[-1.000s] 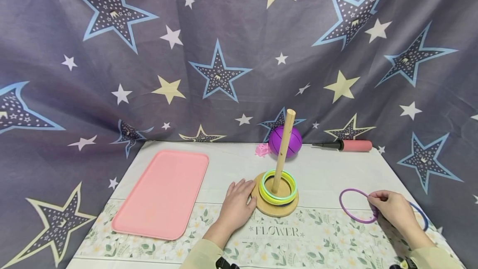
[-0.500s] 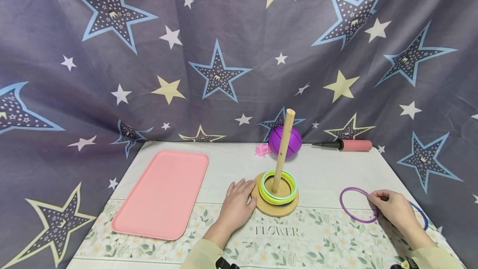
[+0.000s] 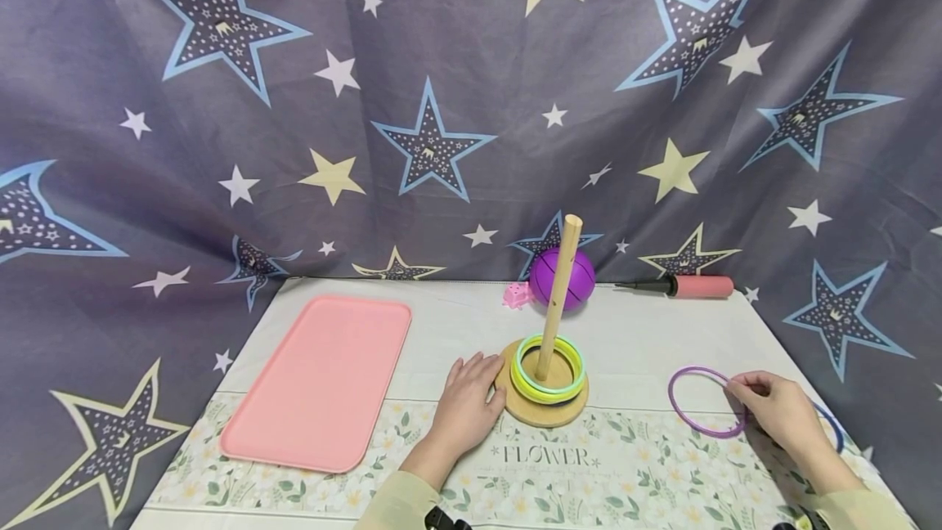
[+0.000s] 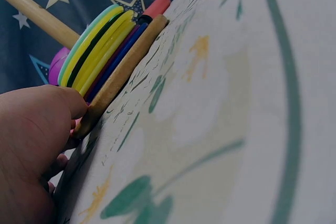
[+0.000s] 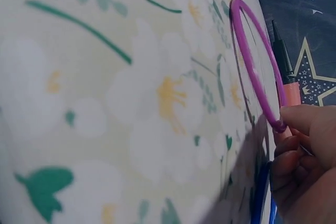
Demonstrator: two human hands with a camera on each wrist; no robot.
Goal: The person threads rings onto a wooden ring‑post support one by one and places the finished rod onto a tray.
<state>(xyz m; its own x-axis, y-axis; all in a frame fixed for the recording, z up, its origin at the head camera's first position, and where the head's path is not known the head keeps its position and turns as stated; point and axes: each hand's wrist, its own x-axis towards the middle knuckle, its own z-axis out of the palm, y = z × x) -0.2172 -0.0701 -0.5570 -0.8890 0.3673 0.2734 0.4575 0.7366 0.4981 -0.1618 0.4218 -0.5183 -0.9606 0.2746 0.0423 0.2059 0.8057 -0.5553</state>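
A wooden peg stand (image 3: 543,409) (image 4: 126,72) holds a stack of coloured rings (image 3: 548,366) (image 4: 97,45) around its upright peg (image 3: 558,294). My left hand (image 3: 465,409) (image 4: 31,145) lies flat on the table with straight fingers touching the stand's left edge. My right hand (image 3: 773,411) (image 5: 304,150) pinches the right side of a purple ring (image 3: 699,401) (image 5: 254,66), its near edge lifted slightly off the table. A blue ring (image 3: 835,428) (image 5: 261,195) lies partly hidden under and behind that hand.
A pink tray (image 3: 324,379) lies on the left of the table. At the back stand a purple ball (image 3: 562,278), a small pink toy (image 3: 518,294) and a pump with a pink handle (image 3: 688,285). A star-print cloth hangs behind the table.
The purple ring has risen and shifted slightly back in my right hand. My left hand and the stand have not moved.
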